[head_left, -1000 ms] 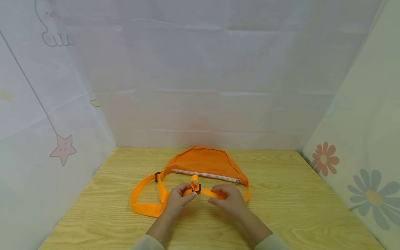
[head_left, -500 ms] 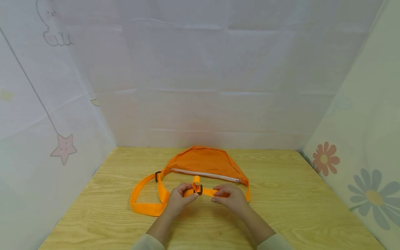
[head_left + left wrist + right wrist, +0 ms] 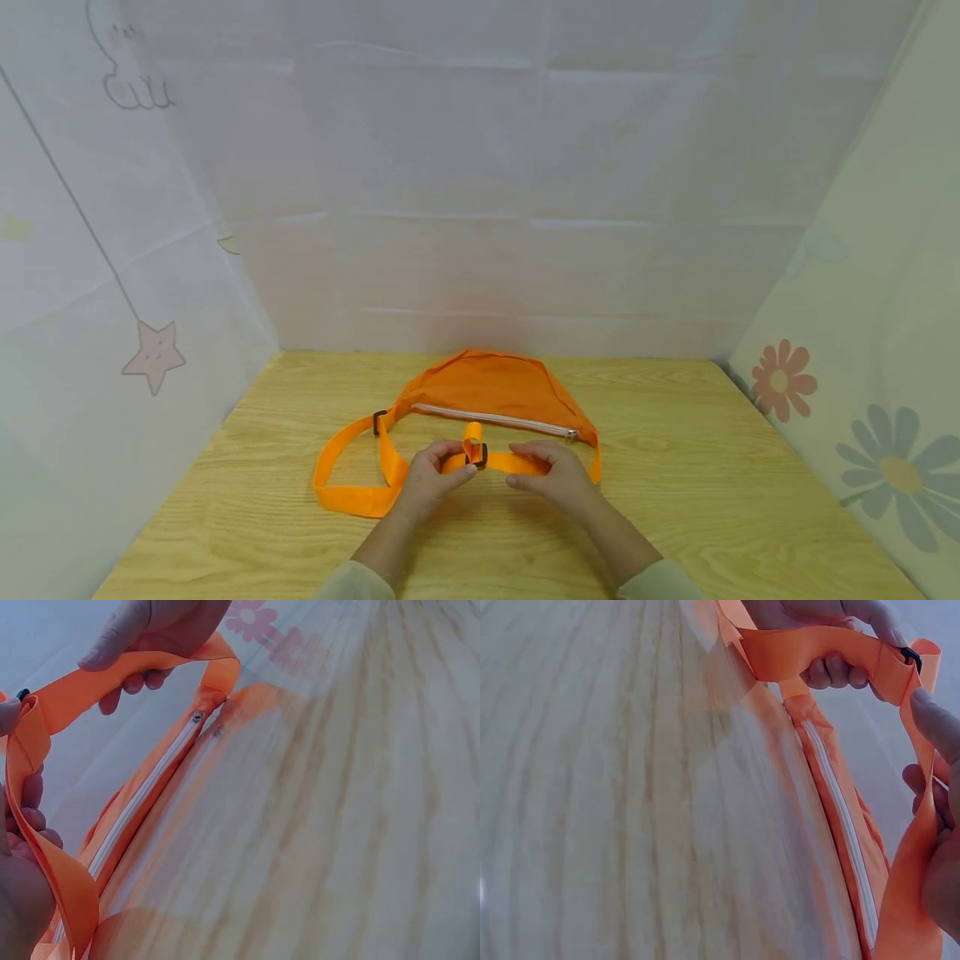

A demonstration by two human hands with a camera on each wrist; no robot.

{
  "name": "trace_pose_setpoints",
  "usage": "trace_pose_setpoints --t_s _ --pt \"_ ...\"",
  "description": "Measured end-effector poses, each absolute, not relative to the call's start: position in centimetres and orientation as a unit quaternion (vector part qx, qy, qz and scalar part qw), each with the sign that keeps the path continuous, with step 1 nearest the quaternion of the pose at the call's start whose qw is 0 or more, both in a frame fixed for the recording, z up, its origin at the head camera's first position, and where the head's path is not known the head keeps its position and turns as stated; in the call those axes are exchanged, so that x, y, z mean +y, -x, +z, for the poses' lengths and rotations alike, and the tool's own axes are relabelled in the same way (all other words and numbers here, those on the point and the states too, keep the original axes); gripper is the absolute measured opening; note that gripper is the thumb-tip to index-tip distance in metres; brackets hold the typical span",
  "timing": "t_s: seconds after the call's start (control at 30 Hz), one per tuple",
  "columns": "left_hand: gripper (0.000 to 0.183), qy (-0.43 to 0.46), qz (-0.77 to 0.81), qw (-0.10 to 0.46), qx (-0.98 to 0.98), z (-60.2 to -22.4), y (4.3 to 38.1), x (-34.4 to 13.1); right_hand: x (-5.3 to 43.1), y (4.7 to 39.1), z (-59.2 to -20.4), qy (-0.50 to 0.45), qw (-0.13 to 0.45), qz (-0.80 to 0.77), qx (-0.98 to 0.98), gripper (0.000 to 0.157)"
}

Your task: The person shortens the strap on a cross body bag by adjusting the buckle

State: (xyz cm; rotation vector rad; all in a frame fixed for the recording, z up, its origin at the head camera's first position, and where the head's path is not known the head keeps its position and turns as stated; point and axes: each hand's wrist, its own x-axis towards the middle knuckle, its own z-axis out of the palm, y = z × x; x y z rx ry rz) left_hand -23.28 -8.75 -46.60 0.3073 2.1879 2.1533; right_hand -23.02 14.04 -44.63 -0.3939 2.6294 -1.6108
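Observation:
An orange waist bag [image 3: 491, 387] with a pale zipper lies on the wooden table, its orange strap [image 3: 358, 502] looped out to the left. In front of the bag, my left hand [image 3: 429, 485] pinches the strap beside a black slider buckle [image 3: 482, 455], thumb at the buckle's edge. A short loop of strap stands up from that buckle. My right hand [image 3: 558, 482] holds the strap to the right of it, thumb on one face and fingers on the other, as the right wrist view shows. Between the hands the strap runs roughly level, raised above the table in the left wrist view.
A second black buckle [image 3: 378, 422] sits on the strap near the bag's left end. The wooden table [image 3: 712, 492] is bounded by a pale back sheet [image 3: 487, 208] and printed side sheets, one with flowers [image 3: 782, 380].
The buckle has shifted slightly to the right. My right hand's fingers have moved on the strap, which now shows broader between them. The left hand and the bag are almost still.

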Motion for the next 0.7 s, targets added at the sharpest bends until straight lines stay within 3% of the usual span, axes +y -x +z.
trace_pose_setpoints --t_s 0.43,0.7 --pt "0.035 -0.109 0.684 0.027 0.721 -46.51 23.10 -8.75 14.63 23.44 -44.31 0.164 0.056 -0.483 0.858 0.058" --pt "0.034 -0.112 0.684 0.023 0.721 -46.26 22.99 -8.67 14.73 23.50 -44.25 0.132 0.071 -0.516 0.843 0.051"
